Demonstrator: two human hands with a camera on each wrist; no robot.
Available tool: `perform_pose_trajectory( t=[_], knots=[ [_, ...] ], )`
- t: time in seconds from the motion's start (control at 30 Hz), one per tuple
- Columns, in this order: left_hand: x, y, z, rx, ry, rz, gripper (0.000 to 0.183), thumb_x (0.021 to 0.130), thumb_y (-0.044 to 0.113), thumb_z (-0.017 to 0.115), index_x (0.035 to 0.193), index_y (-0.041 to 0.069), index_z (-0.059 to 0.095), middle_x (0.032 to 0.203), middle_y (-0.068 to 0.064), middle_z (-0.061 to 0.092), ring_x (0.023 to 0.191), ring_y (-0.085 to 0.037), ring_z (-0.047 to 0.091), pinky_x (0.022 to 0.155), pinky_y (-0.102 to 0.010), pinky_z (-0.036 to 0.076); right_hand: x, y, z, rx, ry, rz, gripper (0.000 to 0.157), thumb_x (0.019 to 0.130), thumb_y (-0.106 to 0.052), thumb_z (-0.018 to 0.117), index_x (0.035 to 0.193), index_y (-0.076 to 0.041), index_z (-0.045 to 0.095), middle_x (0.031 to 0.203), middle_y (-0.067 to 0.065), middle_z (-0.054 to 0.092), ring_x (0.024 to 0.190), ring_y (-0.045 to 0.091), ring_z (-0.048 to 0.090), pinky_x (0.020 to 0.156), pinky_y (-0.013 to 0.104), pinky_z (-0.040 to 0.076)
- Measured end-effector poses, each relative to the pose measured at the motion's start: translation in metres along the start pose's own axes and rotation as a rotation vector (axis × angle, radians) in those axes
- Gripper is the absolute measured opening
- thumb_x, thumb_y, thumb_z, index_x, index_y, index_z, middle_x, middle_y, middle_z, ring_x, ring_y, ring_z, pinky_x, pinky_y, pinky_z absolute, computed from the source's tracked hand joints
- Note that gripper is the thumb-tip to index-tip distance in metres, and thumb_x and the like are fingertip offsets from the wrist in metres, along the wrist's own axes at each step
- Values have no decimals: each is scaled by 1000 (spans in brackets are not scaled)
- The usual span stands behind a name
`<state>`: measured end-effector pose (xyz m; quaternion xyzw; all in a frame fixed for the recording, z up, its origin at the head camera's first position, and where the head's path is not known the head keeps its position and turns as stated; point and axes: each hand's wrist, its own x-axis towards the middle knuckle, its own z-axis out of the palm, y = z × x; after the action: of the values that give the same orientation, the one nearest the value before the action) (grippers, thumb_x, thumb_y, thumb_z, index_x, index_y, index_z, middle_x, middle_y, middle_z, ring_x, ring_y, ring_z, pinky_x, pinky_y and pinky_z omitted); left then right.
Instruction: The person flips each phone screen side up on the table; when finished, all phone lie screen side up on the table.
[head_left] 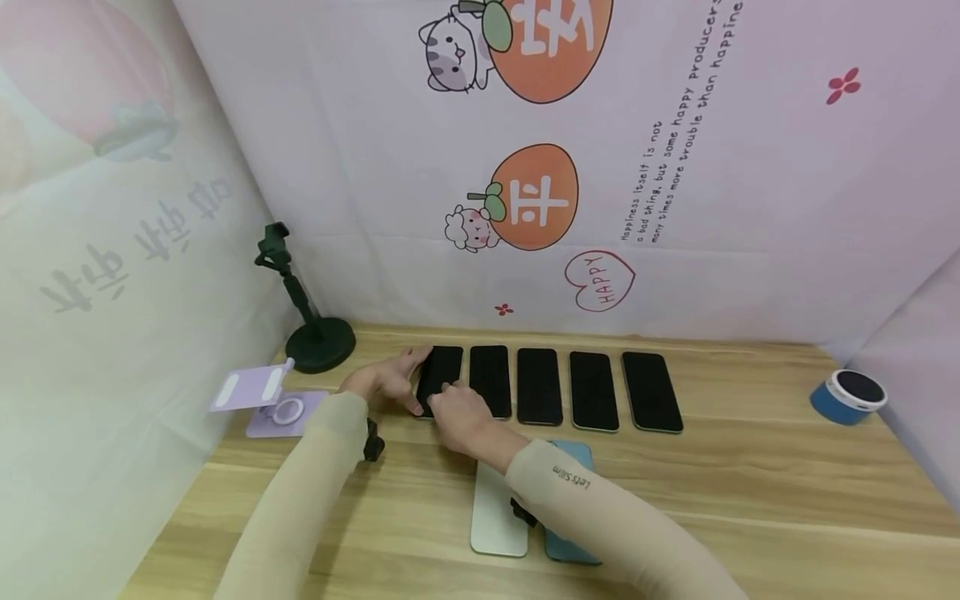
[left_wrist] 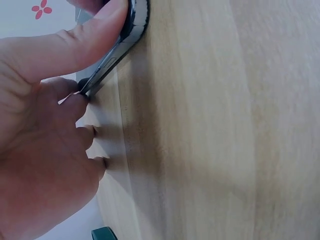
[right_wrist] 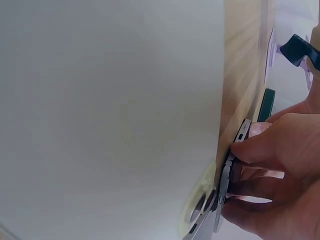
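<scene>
A black-screened smartphone (head_left: 444, 365) lies screen up at the left end of a row of similar phones. My left hand (head_left: 390, 379) grips its left side, thumb at the near corner and fingers toward the far corner. In the left wrist view the thumb lies on the edge of the phone (left_wrist: 120, 51), beside the wooden tabletop. My right hand (head_left: 463, 419) holds the same phone at its near right part. The right wrist view shows thumb and fingers of the right hand (right_wrist: 282, 155) along the edge of the phone (right_wrist: 226, 172).
Right of it lie several dark phones, the nearest one (head_left: 491, 379) close by. A white phone (head_left: 498, 521) and a blue phone (head_left: 573, 454) lie under the right forearm. A lilac stand (head_left: 258, 425) and a dark green stand (head_left: 321, 343) are left; a blue round speaker (head_left: 843, 400) is right.
</scene>
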<state>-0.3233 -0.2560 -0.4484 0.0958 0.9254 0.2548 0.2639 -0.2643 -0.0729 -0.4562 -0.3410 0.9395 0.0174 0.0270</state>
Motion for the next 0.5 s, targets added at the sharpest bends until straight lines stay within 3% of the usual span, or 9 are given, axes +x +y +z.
perform_pose_trajectory(
  t=[0.3, 0.5],
  knots=[
    [6, 7, 1, -6, 30, 23, 117, 85, 12, 84, 169, 14, 3, 177, -16, -5, 164, -43, -6, 131, -65, 16, -1, 12, -3, -17, -43, 10, 44, 102, -22, 62, 145, -25, 62, 156, 11, 57, 145, 30, 54, 119, 47, 48],
    [-1, 8, 3, -9, 40, 64, 117, 84, 5, 82, 168, 7, 0, 176, -22, -9, 162, -45, -13, 131, -66, 6, -13, 24, -7, 37, -39, -10, 46, 103, -21, 56, 150, -23, 58, 160, 9, 51, 151, 30, 48, 126, 46, 39]
  ],
)
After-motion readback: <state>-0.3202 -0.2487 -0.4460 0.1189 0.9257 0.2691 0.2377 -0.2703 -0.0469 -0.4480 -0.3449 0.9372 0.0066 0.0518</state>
